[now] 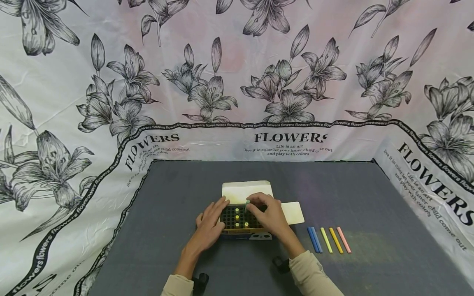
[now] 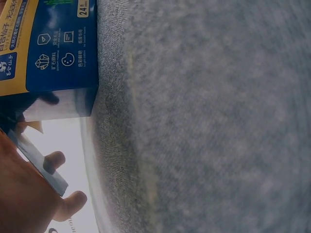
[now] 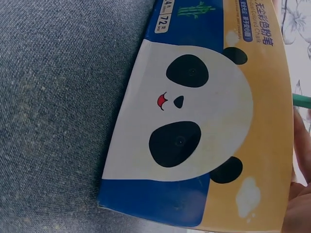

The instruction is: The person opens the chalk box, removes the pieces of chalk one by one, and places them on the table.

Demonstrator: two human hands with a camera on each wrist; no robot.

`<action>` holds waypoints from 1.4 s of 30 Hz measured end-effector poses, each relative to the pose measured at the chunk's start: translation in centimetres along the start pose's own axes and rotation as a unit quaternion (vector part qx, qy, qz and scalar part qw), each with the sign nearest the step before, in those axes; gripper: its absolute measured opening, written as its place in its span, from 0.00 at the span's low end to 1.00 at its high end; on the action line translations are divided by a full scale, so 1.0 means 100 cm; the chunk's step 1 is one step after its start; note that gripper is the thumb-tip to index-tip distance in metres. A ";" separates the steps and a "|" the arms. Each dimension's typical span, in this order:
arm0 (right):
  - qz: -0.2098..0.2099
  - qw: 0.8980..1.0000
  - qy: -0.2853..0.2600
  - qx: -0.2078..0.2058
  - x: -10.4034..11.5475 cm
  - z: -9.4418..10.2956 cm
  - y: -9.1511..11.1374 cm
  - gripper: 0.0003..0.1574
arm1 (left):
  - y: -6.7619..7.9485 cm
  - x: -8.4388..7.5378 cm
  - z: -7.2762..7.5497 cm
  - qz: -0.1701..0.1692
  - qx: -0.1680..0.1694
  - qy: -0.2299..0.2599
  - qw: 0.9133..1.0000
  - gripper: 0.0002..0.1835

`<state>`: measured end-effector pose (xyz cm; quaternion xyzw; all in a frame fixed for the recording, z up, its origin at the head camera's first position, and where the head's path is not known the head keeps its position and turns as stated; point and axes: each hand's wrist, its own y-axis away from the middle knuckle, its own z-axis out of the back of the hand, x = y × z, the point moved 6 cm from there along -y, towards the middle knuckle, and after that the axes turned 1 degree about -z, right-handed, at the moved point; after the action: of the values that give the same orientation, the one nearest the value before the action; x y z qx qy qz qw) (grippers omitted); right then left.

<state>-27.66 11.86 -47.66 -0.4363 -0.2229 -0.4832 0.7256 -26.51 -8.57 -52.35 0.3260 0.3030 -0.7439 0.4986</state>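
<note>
A chalk box (image 1: pixel 240 231), blue and yellow with a panda face, stands on the grey table with its lid folded back. Its top is a dark grid of holes, where several pale and yellow chalk ends (image 1: pixel 246 225) show. My right hand (image 1: pixel 270 213) pinches a green chalk stick (image 3: pixel 302 101) between thumb and fingers, upright over the grid's far right part. At the box's left side, my left hand (image 1: pixel 211 224) rests with fingers extended along the edge and thumb at the near corner. The left wrist view shows its fingers beside a side flap (image 2: pixel 41 165).
Right of the box lie several chalk sticks in a row: blue (image 1: pixel 314 239), pale yellow (image 1: pixel 326 240), orange-yellow (image 1: pixel 335 240) and pink (image 1: pixel 344 240). The raised lid (image 1: pixel 246 187) and a right-hand flap (image 1: pixel 293 213) stick out from the box. Flower-printed cloth (image 1: pixel 222 142) borders the table.
</note>
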 end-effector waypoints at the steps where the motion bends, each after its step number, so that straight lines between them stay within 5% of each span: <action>1: 0.005 1.000 -0.003 -0.003 0.001 0.001 0.000 0.13 | 0.000 0.000 0.000 0.000 0.000 -0.001 1.000 0.37; 15: 0.039 0.994 -0.084 -0.049 0.018 0.031 0.000 0.14 | 0.000 0.000 0.000 -0.011 0.000 0.003 1.000 0.36; 33: 0.051 0.988 -0.080 -0.119 0.039 0.102 0.018 0.15 | -0.001 0.002 -0.002 -0.010 0.000 0.005 1.000 0.38; 42: -0.002 0.986 -0.038 -0.162 -0.006 0.133 0.038 0.16 | -0.001 -0.001 0.000 -0.016 0.000 0.002 1.000 0.36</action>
<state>-23.21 24.05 -42.72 -0.5659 -0.1702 -0.4974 0.6351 -26.60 -8.49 -52.28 0.3226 0.3092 -0.7510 0.4862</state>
